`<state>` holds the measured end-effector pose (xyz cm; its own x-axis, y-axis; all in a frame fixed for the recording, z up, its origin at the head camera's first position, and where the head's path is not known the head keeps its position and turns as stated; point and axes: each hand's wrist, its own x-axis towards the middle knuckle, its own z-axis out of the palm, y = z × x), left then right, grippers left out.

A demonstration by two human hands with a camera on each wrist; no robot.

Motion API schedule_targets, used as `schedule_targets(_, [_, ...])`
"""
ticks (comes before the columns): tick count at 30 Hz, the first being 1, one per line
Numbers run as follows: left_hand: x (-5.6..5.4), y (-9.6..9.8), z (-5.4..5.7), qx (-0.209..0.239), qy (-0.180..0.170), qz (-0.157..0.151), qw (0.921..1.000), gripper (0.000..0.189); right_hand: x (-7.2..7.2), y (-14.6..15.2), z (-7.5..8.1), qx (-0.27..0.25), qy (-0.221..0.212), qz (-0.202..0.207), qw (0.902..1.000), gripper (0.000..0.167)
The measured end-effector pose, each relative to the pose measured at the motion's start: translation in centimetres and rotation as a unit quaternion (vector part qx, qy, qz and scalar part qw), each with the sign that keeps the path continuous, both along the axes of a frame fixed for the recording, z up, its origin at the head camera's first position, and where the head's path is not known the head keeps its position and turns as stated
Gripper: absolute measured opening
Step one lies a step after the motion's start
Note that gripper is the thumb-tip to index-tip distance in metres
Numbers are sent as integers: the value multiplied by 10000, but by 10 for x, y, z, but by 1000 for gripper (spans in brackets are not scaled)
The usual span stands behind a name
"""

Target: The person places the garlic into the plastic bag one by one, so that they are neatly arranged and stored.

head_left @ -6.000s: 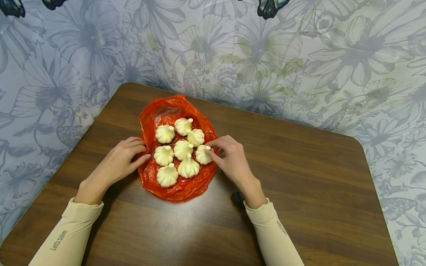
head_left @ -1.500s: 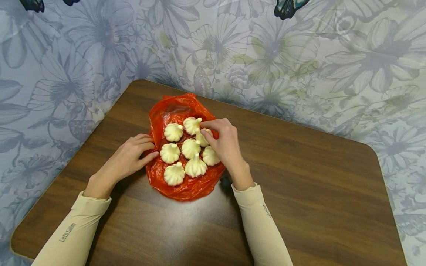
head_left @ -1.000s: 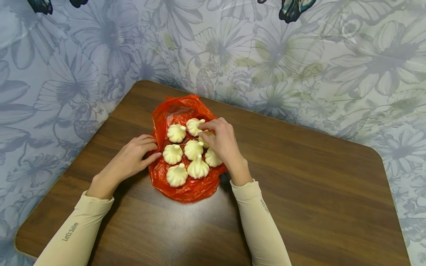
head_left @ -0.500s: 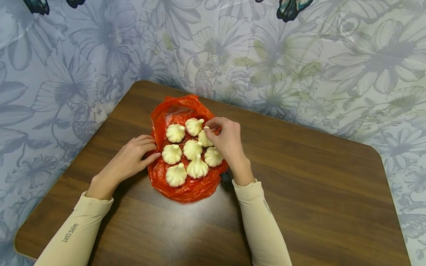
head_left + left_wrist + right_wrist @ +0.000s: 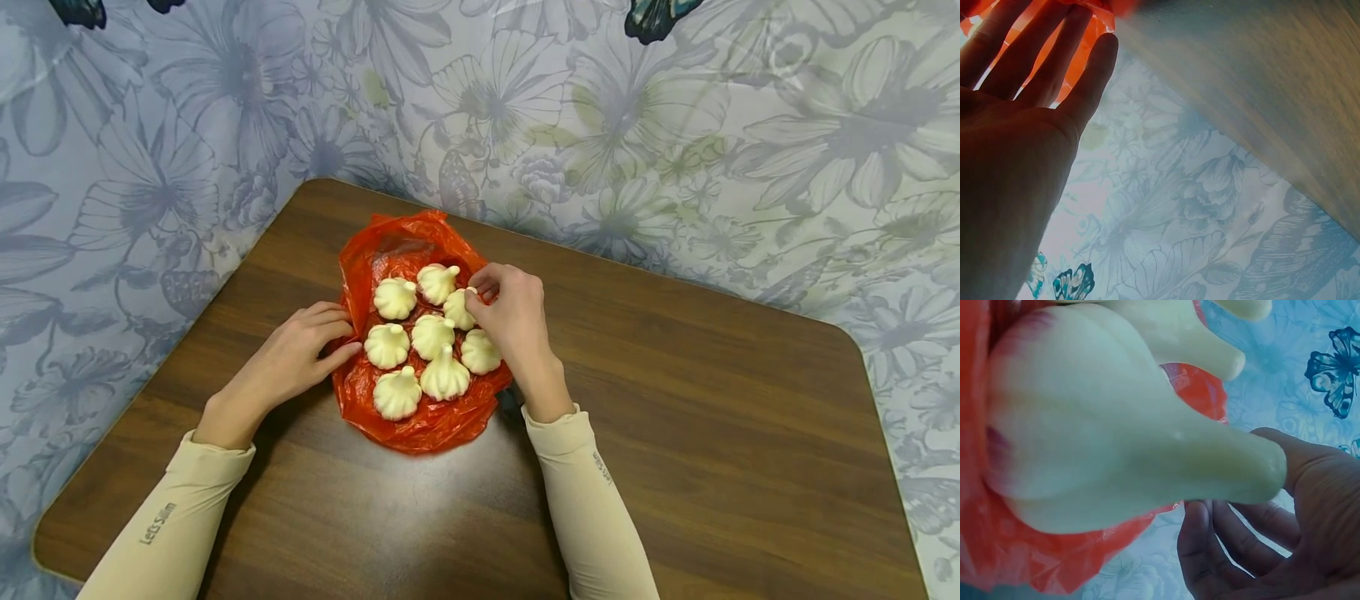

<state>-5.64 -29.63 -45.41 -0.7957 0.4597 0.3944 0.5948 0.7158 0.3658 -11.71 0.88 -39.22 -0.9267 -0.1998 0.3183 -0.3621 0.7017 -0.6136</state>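
Several pale garlic bulbs [image 5: 397, 392] lie in an opened red plastic bag [image 5: 442, 429] on the table. My left hand [image 5: 285, 358] rests against the bag's left rim; the left wrist view shows its fingers [image 5: 1047, 69] straight along the red plastic, fingertips partly hidden by it. My right hand [image 5: 517, 312] pinches the stem of the upper-right garlic bulb [image 5: 456, 310] between thumb and fingertips. In the right wrist view, a nearer bulb [image 5: 1085, 425] with purple streaks covers that pinch, and curled fingers [image 5: 1194, 531] show behind it.
The brown wooden table [image 5: 697, 400] spreads to the right and front of the bag. A flower-patterned wall [image 5: 540, 117] stands behind its far edge. Beneath the right wrist is a small black object [image 5: 512, 404].
My right hand has moved from the lower-right bulb up to the upper-right ones, reached left over them, then drew back slightly right. The left hand stays at the bag's rim.
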Motion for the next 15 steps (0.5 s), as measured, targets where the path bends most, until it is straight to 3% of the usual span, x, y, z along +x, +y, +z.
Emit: schedule_targets(15, [0, 1, 1, -34, -38, 39, 10000, 16, 1, 0, 1, 168, -30, 215, 9996, 10])
